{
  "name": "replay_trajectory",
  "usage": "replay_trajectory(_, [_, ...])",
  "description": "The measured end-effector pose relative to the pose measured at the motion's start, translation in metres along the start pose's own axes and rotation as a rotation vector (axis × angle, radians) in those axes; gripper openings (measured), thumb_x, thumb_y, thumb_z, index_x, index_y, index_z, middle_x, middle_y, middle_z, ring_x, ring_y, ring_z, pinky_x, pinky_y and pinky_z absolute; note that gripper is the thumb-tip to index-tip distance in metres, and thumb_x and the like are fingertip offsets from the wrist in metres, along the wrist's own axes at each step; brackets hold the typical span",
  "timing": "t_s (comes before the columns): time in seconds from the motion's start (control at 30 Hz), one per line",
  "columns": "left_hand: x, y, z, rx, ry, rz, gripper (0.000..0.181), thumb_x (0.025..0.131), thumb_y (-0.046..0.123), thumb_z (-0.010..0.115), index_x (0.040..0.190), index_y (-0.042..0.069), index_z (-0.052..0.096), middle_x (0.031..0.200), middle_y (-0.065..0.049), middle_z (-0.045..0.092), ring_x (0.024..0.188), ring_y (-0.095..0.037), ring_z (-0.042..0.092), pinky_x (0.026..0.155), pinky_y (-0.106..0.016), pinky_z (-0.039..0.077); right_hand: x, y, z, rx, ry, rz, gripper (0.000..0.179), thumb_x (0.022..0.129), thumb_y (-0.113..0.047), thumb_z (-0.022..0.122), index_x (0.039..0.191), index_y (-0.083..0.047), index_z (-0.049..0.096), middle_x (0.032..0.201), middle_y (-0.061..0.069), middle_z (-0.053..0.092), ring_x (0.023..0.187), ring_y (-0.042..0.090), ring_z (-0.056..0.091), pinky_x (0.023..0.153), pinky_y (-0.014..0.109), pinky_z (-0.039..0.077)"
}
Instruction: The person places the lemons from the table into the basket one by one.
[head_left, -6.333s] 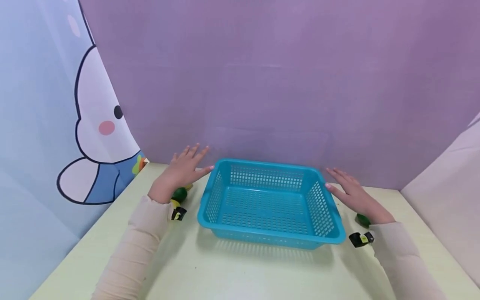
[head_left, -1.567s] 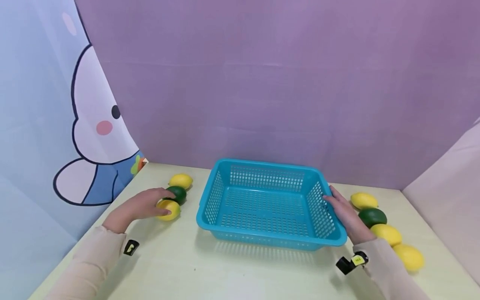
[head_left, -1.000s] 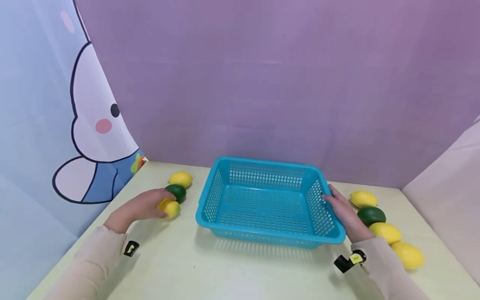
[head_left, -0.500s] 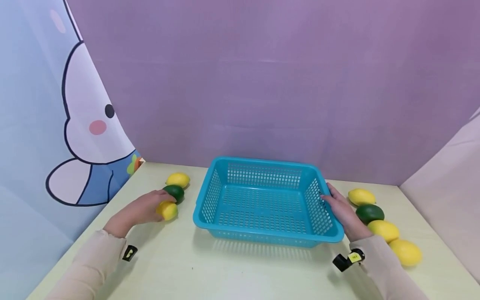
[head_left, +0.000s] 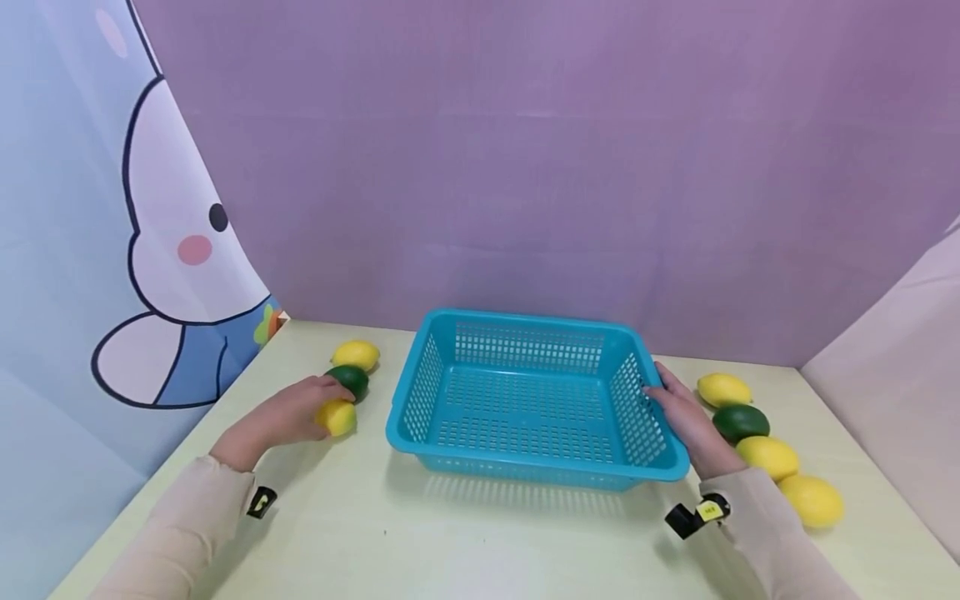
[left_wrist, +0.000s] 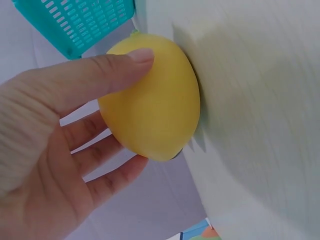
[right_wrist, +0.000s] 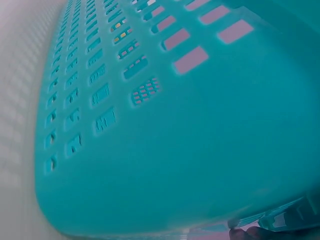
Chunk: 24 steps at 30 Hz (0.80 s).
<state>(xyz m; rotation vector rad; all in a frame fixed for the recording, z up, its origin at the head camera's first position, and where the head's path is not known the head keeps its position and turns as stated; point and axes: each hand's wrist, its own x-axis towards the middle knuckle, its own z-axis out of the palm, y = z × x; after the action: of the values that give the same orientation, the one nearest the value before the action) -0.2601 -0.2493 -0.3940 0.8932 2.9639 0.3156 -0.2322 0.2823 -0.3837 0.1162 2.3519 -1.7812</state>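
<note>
My left hand (head_left: pixel 288 414) pinches a yellow lemon (left_wrist: pixel 155 100) between thumb and fingers, its side close against the table in the left wrist view. Just behind that lemon lies a dark green, lemon-shaped fruit (head_left: pixel 349 381), partly covered by the fingers. Another yellow lemon (head_left: pixel 356 355) sits farther back. A teal plastic basket (head_left: pixel 525 467) with perforated walls stands in the middle with nothing inside. At its right end my right hand (head_left: pixel 692 425) grips the rim, thumb over the inner side. The basket's outer wall (right_wrist: pixel 200 150) fills most of the right wrist view.
To the right of the right hand, a slanting row holds a lemon (head_left: pixel 724 389), a dark green fruit (head_left: pixel 741 422) and two more lemons, the nearest (head_left: pixel 812 502) beside the sleeve. A purple cloth (head_left: pixel 540 167) hangs behind the pale table (head_left: pixel 435 550).
Earlier both hands hovered with spread fingers beside the basket. Since then the left hand moved back to the near lemon and turned it slightly; the right hand took the rim.
</note>
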Motion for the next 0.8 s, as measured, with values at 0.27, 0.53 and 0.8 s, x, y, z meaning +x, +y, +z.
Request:
replay_trajectory(0.27, [0.0010, 0.0009, 0.0003, 0.023, 0.013, 0.008, 0.044, 0.067, 0.007, 0.083, 0.108, 0.006, 0.066, 0.104, -0.007, 0.061, 0.091, -0.024, 0.054, 0.085, -0.046, 0.052, 0.0028, -0.0002, 0.0005, -0.029, 0.016, 0.006, 0.063, 0.103, -0.019, 0.029, 0.149, -0.013, -0.013, 0.157, 0.018, -0.007, 0.141, 0.045, 0.003, 0.109, 0.063, 0.016])
replay_trajectory(0.53, [0.0004, 0.0014, -0.0017, 0.007, -0.006, -0.011, 0.044, 0.067, 0.008, 0.083, 0.107, 0.007, 0.065, 0.102, -0.005, 0.060, 0.090, -0.023, 0.053, 0.085, -0.046, 0.051, 0.0017, 0.0000, -0.0002, -0.017, 0.013, 0.011, 0.063, 0.103, -0.020, 0.028, 0.149, -0.013, -0.014, 0.157, 0.018, -0.007, 0.141, 0.045, 0.003, 0.109, 0.063, 0.016])
replay_trajectory(0.8, [-0.0008, 0.0011, -0.0022, 0.012, -0.002, -0.012, 0.043, 0.067, 0.010, 0.084, 0.106, 0.007, 0.065, 0.102, -0.005, 0.061, 0.089, -0.023, 0.053, 0.084, -0.046, 0.051, -0.0008, -0.0011, -0.0009, -0.030, 0.013, 0.003, 0.062, 0.103, -0.019, 0.028, 0.150, -0.013, -0.012, 0.156, 0.020, -0.004, 0.140, 0.046, 0.007, 0.108, 0.063, 0.019])
